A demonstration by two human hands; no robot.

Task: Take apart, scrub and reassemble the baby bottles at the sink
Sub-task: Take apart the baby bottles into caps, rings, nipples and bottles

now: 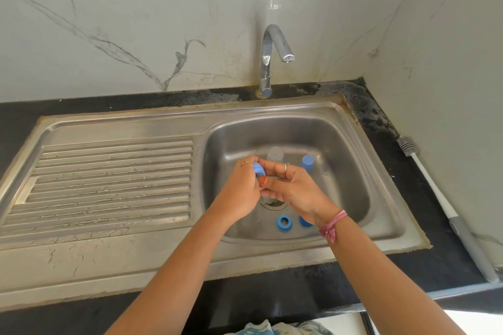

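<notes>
Blue collar [258, 168] (both hands' fingers [249, 164]) above basin [351, 144] centre

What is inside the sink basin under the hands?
In the sink basin: a blue ring, a blue cap, a clear bottle. The hands hide most of the drain.

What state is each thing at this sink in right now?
Tap: off, no water running.
Left hand: grips a blue collar.
Right hand: curled round the same part.
Blue ring: loose on the basin floor.
Blue cap: upright in the sink.
Bottle brush: lying unused on the counter.
</notes>
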